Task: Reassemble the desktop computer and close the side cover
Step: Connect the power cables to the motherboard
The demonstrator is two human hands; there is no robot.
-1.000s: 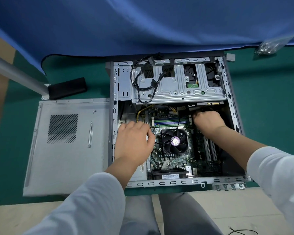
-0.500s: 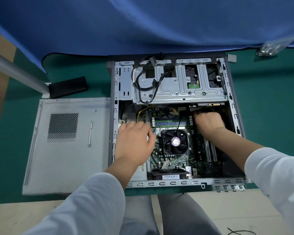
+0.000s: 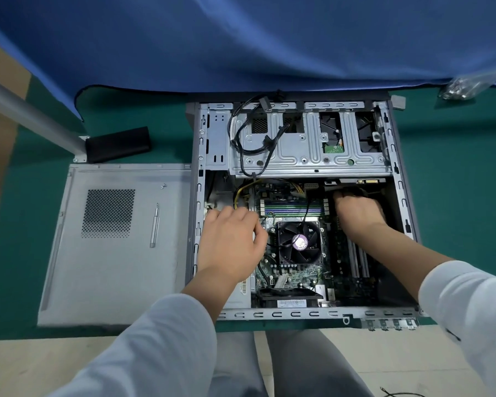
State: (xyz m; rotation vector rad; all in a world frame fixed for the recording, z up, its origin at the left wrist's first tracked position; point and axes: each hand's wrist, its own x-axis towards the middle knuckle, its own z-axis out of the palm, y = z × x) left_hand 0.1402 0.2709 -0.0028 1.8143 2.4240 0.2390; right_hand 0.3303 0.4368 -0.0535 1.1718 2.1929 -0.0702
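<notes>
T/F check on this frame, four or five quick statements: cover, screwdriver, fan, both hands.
1. The side cover is fitted on the case. False: it lies flat on the mat, left of the open case.
2. A screwdriver lies on the side cover. True.
3. The left hand grips the screwdriver. False: it is inside the case, left of the CPU fan.
4. The right hand is inside the case, right of the fan. True.
5. The fan is uncovered. True.

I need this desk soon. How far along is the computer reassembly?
Done: CPU fan sits on the board. In hand: both the left hand and right hand work inside the open case. Left: the side cover lies beside it, screwdriver on top.
</notes>
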